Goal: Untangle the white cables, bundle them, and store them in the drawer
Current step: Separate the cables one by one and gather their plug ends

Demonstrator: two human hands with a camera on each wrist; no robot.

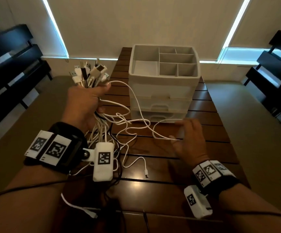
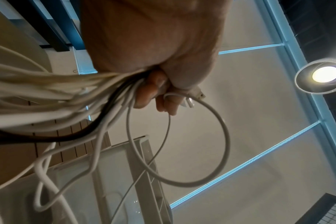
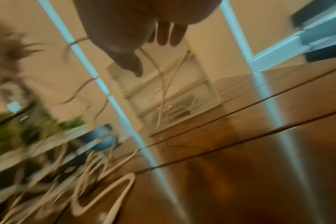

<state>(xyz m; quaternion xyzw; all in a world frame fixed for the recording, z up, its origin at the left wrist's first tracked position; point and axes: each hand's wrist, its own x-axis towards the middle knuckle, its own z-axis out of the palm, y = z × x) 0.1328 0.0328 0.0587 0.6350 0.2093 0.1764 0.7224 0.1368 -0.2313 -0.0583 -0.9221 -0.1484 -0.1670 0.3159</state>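
The left hand (image 1: 84, 101) held the white cables (image 1: 102, 130) bunched in a fist near their plug ends (image 1: 89, 72), fingers curled tight round them, with the plugs fanned out above and the rest hanging down to the wooden table (image 1: 170, 153) in a loose tangle. One thin strand (image 1: 136, 105) ran from the fist rightward across the front of the drawer unit (image 1: 163, 88) to the right hand (image 1: 188, 140), whose fingers were curled about a loop of it (blurred in both views, so how firm the hold was I could not tell).

The risk lay in that strand. It crossed other loops near the table's middle, and a hard pull to the right would likely cinch those crossings into a knot rather than free them. A dark cable (image 2: 82, 133) ran through the white bunch, so it could end up bundled along with them. The free connector (image 1: 146, 174) lying on the near table might snag in a slat gap. All the drawers looked shut, and with both hands busy, storing would mean freeing one hand and risking the bundle springing apart.
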